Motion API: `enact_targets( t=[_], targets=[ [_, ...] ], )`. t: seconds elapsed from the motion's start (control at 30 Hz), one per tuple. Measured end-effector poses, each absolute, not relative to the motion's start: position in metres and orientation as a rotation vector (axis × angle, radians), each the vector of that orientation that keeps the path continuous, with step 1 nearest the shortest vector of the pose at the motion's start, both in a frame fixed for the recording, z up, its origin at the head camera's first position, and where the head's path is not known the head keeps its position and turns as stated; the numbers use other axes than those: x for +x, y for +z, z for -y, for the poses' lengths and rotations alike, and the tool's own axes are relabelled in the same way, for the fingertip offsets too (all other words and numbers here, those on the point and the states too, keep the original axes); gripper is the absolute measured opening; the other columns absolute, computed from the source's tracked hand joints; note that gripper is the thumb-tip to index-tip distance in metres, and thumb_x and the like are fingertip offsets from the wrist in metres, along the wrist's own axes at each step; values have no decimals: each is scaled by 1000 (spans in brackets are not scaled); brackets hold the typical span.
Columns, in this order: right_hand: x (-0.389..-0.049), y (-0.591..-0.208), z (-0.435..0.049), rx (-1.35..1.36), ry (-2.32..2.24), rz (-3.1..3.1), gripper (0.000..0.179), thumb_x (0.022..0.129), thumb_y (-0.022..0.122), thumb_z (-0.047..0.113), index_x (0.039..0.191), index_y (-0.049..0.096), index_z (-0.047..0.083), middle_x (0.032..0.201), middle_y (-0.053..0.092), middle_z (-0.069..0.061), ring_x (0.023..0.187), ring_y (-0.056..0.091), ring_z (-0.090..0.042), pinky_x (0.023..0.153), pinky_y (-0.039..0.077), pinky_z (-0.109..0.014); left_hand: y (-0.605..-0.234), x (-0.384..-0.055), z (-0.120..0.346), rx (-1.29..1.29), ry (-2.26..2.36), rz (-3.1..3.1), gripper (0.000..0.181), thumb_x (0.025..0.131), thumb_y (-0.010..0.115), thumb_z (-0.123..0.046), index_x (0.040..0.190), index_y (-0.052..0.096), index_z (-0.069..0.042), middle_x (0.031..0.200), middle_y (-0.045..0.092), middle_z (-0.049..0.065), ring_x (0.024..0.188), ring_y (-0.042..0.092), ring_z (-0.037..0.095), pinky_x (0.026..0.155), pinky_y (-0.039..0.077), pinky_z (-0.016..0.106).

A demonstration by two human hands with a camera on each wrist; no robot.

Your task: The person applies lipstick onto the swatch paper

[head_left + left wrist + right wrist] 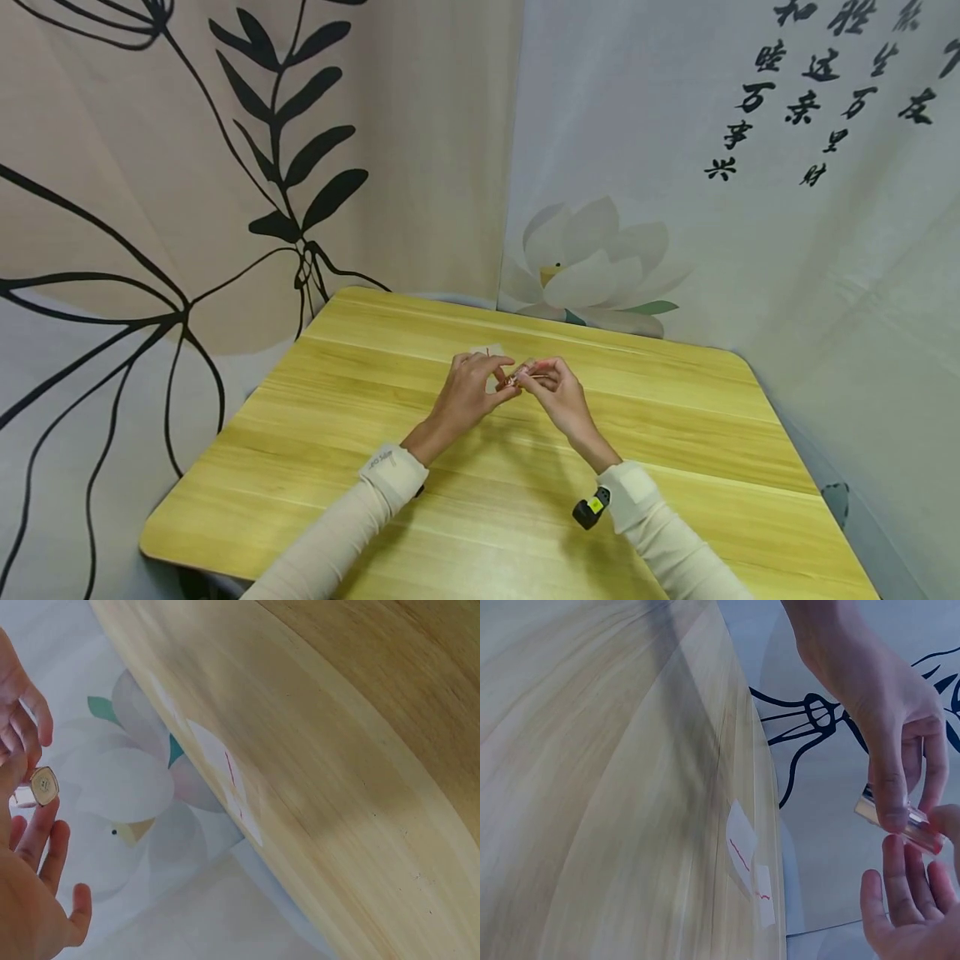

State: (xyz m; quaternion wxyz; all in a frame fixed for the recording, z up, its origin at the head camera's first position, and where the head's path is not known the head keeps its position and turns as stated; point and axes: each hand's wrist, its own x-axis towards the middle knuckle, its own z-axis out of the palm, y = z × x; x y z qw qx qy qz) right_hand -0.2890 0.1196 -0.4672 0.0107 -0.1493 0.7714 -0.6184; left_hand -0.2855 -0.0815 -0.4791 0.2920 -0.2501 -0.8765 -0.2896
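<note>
Both hands meet at a small lipstick (pixel 517 374) above the far middle of the table. It has a squarish gold base (pixel 45 786), facing the left wrist camera, and a shiny pinkish-red other end in the right wrist view. My left hand (pixel 468 387) pinches it with thumb and fingertips near the gold end. On the other end, the thumb and fingers of my right hand (pixel 558 396) also grip it. In the right wrist view the left hand (pixel 889 720) comes from above and the right hand (pixel 915 922) from below, its other fingers spread.
White paper slips (pixel 740 847) with red strokes lie near the far edge of the wooden table (pixel 675 433), just behind the left hand. Printed curtains (pixel 420 150) with plants, a lotus and black characters hang behind and beside the table.
</note>
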Motion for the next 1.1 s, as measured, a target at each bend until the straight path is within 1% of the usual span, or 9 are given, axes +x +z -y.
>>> enact_targets(
  t=[0.1, 0.2, 0.3, 0.43, 0.6, 0.77, 0.87, 0.97, 1.1],
  targets=[
    [-290, -468, -120, -465, -1936, -2418, 36, 100, 74, 26, 123, 56, 5, 125, 66, -14, 110, 67, -21, 101, 53, -48, -480, -287, 79, -660, -754, 2331, 45, 85, 87, -37, 121, 75, -14, 86, 72, -7, 93, 67, 16, 100, 46, 48],
    [-291, -469, -121, -474, -1911, -2445, 35, 99, 74, 26, 123, 57, 6, 124, 67, -13, 111, 68, -23, 98, 55, -45, -480, -288, 77, -648, -729, 2361, 36, 88, 84, -38, 116, 77, -18, 89, 73, -9, 93, 67, 14, 99, 46, 49],
    [-291, -470, -123, -497, -1859, -2475, 38, 99, 74, 27, 126, 57, 7, 127, 67, -12, 114, 68, -25, 96, 56, -40, -479, -288, 76, -640, -718, 2407, 26, 91, 83, -37, 110, 79, -20, 94, 75, -9, 96, 67, 14, 98, 45, 51],
    [-291, -471, -128, -537, -1804, -2507, 44, 99, 74, 28, 134, 56, 8, 130, 67, -12, 118, 67, -27, 99, 55, -39, -474, -292, 83, -580, -759, 2468, 18, 93, 81, -30, 106, 77, -18, 100, 77, -5, 101, 68, 19, 101, 44, 54],
    [-291, -468, -144, -567, -1777, -2546, 45, 101, 71, 23, 139, 55, 4, 132, 66, -17, 122, 64, -32, 103, 51, -41, -467, -310, 109, -407, -857, 2553, 21, 95, 79, -27, 111, 75, -14, 103, 78, -1, 104, 69, 26, 102, 42, 55],
    [-286, -462, -161, -540, -1741, -2550, 42, 102, 69, 16, 138, 55, -3, 133, 65, -23, 123, 63, -37, 100, 53, -33, -467, -327, 147, -223, -883, 2683, 27, 98, 74, -31, 116, 73, -12, 106, 78, 2, 105, 69, 30, 97, 39, 53],
    [-285, -468, -171, -530, -1715, -2574, 40, 102, 69, 18, 136, 57, -1, 132, 66, -22, 122, 64, -36, 99, 53, -32, -471, -333, 169, -155, -868, 2755, 28, 98, 73, -31, 117, 73, -11, 108, 78, 4, 103, 68, 31, 96, 38, 55],
    [-285, -477, -180, -518, -1685, -2606, 38, 102, 70, 22, 133, 60, 3, 130, 67, -18, 120, 65, -33, 99, 54, -38, -476, -336, 187, -127, -844, 2813, 25, 98, 74, -29, 115, 73, -11, 107, 77, 6, 99, 69, 30, 96, 39, 58],
    [-285, -486, -189, -507, -1654, -2616, 38, 101, 71, 28, 132, 62, 7, 129, 69, -12, 117, 67, -29, 100, 54, -42, -483, -338, 201, -109, -821, 2887, 16, 98, 71, -25, 105, 72, -10, 96, 75, 4, 90, 68, 27, 96, 39, 64]
  ],
)
